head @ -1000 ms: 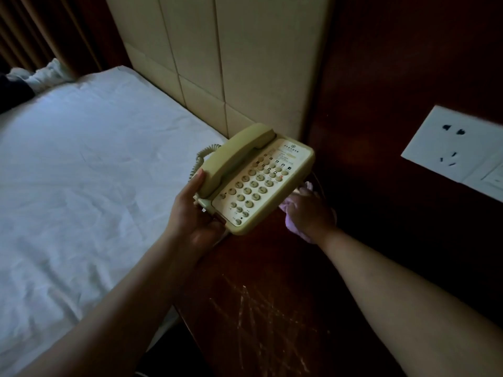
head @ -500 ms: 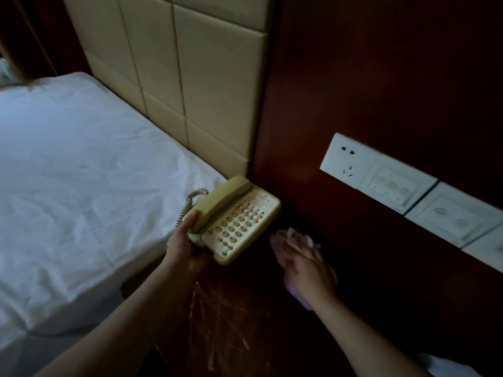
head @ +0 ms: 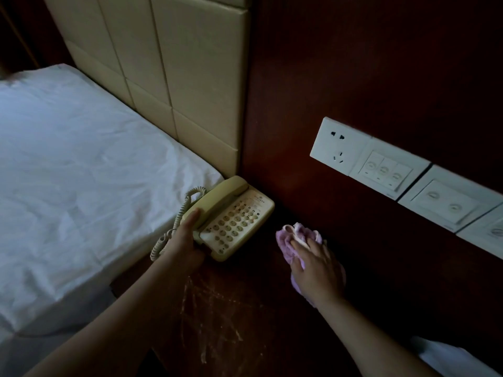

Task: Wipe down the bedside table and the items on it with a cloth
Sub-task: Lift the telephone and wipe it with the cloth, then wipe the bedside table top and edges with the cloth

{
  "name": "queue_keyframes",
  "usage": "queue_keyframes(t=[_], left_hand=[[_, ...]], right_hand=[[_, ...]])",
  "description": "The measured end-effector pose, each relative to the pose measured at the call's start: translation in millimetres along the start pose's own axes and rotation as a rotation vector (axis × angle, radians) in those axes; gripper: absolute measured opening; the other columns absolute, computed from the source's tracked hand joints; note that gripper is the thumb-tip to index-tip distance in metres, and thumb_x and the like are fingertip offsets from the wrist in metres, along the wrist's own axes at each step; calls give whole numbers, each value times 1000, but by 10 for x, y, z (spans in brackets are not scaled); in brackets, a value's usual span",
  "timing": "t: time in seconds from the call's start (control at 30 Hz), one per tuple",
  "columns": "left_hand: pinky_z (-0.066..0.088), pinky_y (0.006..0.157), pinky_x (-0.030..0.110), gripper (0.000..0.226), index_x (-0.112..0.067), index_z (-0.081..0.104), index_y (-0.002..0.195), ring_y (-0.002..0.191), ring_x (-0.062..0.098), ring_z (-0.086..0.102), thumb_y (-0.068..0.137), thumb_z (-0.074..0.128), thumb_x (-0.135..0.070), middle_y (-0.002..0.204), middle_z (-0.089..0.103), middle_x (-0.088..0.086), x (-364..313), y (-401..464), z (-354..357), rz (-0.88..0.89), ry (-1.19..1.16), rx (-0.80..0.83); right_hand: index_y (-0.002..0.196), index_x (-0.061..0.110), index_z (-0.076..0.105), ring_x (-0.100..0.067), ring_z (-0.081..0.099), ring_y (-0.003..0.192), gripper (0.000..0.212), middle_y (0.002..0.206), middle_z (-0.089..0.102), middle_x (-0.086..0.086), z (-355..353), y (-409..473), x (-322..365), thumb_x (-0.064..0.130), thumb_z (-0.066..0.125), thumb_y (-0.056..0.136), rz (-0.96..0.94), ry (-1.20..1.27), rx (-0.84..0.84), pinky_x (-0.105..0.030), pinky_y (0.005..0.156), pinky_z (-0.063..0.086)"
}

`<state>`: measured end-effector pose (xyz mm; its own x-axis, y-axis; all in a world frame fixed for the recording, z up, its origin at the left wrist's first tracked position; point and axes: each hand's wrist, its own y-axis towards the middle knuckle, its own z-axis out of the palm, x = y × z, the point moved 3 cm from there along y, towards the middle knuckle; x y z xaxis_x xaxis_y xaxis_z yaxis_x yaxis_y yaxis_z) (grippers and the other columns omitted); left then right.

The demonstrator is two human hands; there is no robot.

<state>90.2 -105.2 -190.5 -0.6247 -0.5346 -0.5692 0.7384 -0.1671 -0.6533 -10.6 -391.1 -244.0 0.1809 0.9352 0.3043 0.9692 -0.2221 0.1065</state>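
Observation:
A cream desk telephone (head: 234, 219) with a keypad and coiled cord sits at the back left corner of the dark wooden bedside table (head: 231, 308). My left hand (head: 185, 240) grips its near left end, thumb on the handset. To its right, a crumpled pink cloth (head: 291, 240) lies on the table top. My right hand (head: 315, 265) presses flat on the cloth, fingers straight and spread, covering most of it.
A bed with a white sheet (head: 81, 186) lies left of the table, with a padded cream headboard (head: 177, 77) behind. A dark wood wall panel carries a white socket (head: 337, 145) and switch plates (head: 441, 197). Pale scratches mark the table's front.
The telephone has come down from the air to the table's back left corner. My right hand with the cloth has slid out from under the phone to its right. The view has pulled back.

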Motion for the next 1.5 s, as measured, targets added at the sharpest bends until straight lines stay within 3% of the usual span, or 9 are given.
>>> queue_keyframes(t=[0.13,0.33,0.57,0.67,0.77,0.93,1.13,1.33,1.5], left_hand=[[51,67,41,40,-13,48,129,90,28,66,98,62,-35,109,64,16,-111,-103,21,-49,223,-165],[53,94,45,58,-6,39,145,111,33,66,100,56,-39,130,62,19,-106,-328,50,-142,206,-168],[58,70,39,39,-3,46,139,87,25,68,105,49,-21,116,68,16,165,-923,311,19,375,-76],[58,60,27,48,-12,40,149,84,18,66,103,54,-14,122,62,13,657,-1314,587,182,824,14],[38,116,35,75,-15,16,160,148,27,34,99,58,-11,165,23,12,1338,-1406,756,491,1640,375],[-1,127,42,77,-20,-10,160,156,22,-15,103,40,-34,166,-21,-1,2011,-1092,739,765,2284,615],[1,126,39,67,-18,-1,162,157,19,-3,106,32,-35,170,-6,3,1637,-553,844,745,2256,500],[17,124,41,57,-18,26,159,152,30,22,105,35,-32,168,18,5,1238,101,1129,814,2057,474],[17,124,48,91,-10,20,160,156,31,9,82,-7,-49,168,15,12,1386,399,1100,830,2159,539]], right_hand=[[147,45,47,-35,30,149,52,163,35,3,-59,13,6,43,40,95,-19,-27,56,-49,117,32],[149,56,30,-37,26,150,55,163,33,6,-307,-494,-20,50,40,95,-30,-154,99,-55,120,21],[153,59,14,-22,14,152,74,165,12,10,-661,-1091,-165,52,57,93,-81,-82,122,-46,116,35],[157,52,16,-19,9,155,76,167,14,12,-681,-1334,-318,56,55,91,-43,-76,67,-51,119,29],[159,44,17,-21,6,156,71,169,12,8,-584,-1569,-399,57,42,95,-57,-90,26,-57,119,23],[159,45,13,-29,13,155,70,168,16,10,-389,-1531,-305,56,42,96,-56,-181,0,-54,120,8],[152,37,38,-31,23,152,57,162,34,5,-113,-782,-182,52,41,97,-149,-189,-64,-56,118,18],[157,37,32,-27,34,145,64,159,34,9,5,-11,-138,60,28,97,-74,-222,3,-53,116,26],[155,40,33,-25,29,145,64,162,29,10,-49,27,-79,58,28,95,-30,-188,64,-52,118,22]])
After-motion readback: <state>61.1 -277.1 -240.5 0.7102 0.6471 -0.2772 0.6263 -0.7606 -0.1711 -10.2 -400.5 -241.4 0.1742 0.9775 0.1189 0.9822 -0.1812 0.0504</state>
